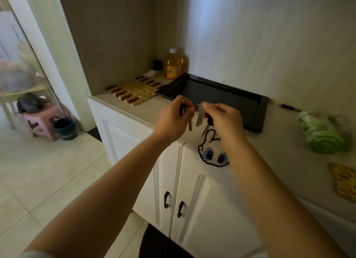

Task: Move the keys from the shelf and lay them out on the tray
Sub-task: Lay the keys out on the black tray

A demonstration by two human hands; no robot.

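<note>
The keys (199,117) hang in the air just in front of the black tray (258,111), over its near edge, pinched between both hands. They look like a small bunch of flat metal keys on a ring, with a white beaded rabbit charm (212,151) dangling below them, in front of the white cabinet doors (192,200).

The left hand (173,121) is closed, thumb against fingers, on what seems to be a ring and one key that hangs straight down from it. The right hand (225,119) is also closed, its fingertips nipping the heads of the other keys, whose blades point downward; the charm swings beneath this hand.

By my reckoning the bunch is light and rigid piece by piece but loose as a whole: each key pivots freely on the ring, so it will swing, clink and fold into a heap when let go. The metal is smooth and thin, so a pinch on the flat heads or on the ring itself is the surest hold; the blades are narrower and likelier to slip. The charm is light and probably a little fragile, and would drag the bunch sideways if left hanging. Laying the keys flat will likely call for lowering the blades first and fanning them apart.

The tray's floor appears bare. Behind the tray to the left stands an orange bottle (174,67); left of the tray lies a wooden slatted trivet (134,92); right of the tray a green roll (321,134) rests on the tabletop (146,111).
</note>
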